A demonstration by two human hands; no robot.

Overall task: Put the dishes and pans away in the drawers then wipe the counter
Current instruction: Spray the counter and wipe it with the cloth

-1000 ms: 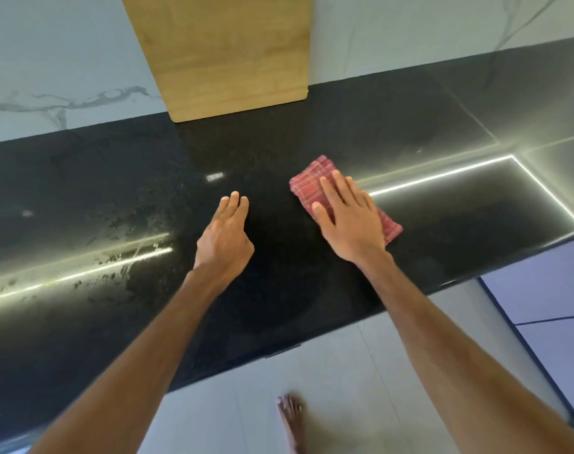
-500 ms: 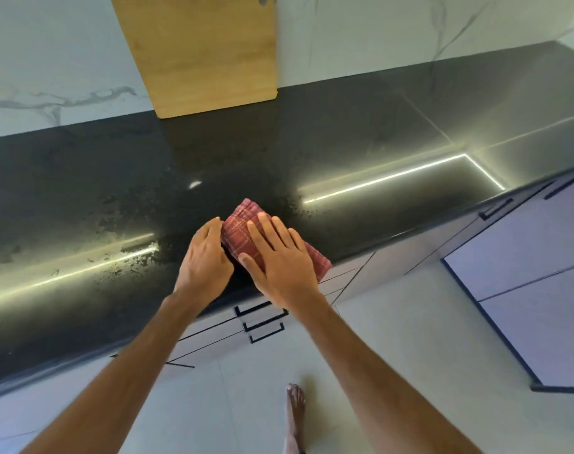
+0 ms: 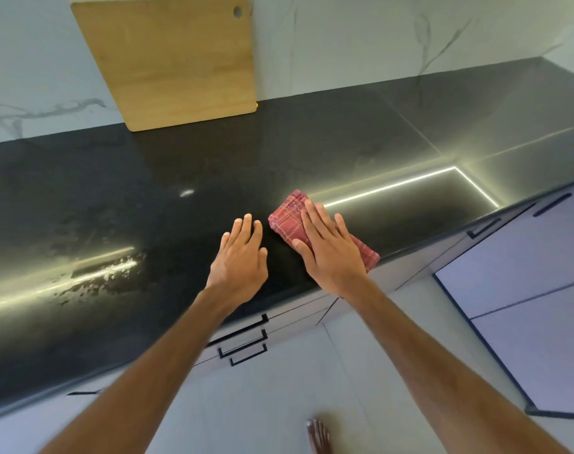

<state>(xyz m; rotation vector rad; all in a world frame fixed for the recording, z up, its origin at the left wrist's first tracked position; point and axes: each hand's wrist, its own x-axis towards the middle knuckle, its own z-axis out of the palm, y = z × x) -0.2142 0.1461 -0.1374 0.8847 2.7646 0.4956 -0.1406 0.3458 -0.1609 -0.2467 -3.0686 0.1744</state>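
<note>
Just saw the cloth (image 3: 292, 221) slide back from the surface's (image 3: 344, 142) front edge, right hand (image 3: 331, 253) flat on it, fingers (image 3: 315, 221) open; left hand (image 3: 239, 257) open too. Wiping continued.

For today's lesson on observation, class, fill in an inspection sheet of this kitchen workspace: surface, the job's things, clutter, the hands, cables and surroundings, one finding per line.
Surface: black counter, glossy, with wet streaks and droplets toward its left front.
Job's things: red checked cloth, folded, flat on the counter near the front edge; no dishes or pans seen.
Clutter: wooden cutting board leaning against the marble wall.
Hands: right hand pressed flat on the cloth; left hand open, palm down, beside the cloth, not touching it.
Cables: nothing seen.
Surroundings: closed drawers with black handles below the counter; a bare foot on the pale floor.
</note>
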